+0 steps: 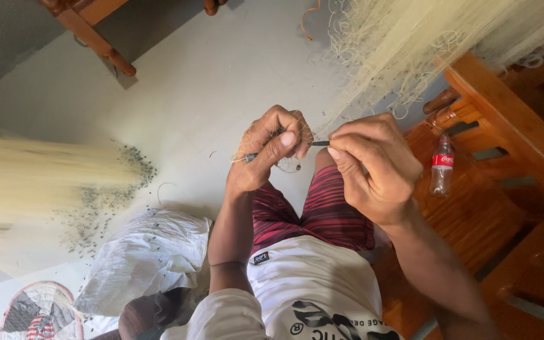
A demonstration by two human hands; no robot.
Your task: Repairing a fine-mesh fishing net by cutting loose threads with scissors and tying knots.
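My left hand (266,151) is closed around a thin dark netting needle (318,143) and a bit of pale fishing net with a small lead sinker hanging below it. My right hand (373,167) pinches the tip of the same needle between thumb and forefinger. Both hands meet above my lap, over red striped shorts (322,211). The cream-coloured fishing net (398,44) runs up from my hands to the upper right.
A plastic soft-drink bottle with a red label (441,167) stands on the wooden seat (473,214) to my right. A bundle of net with dark sinkers (51,182) lies on the floor at left, beside a white sack (146,261). Wooden furniture legs (96,41) stand beyond.
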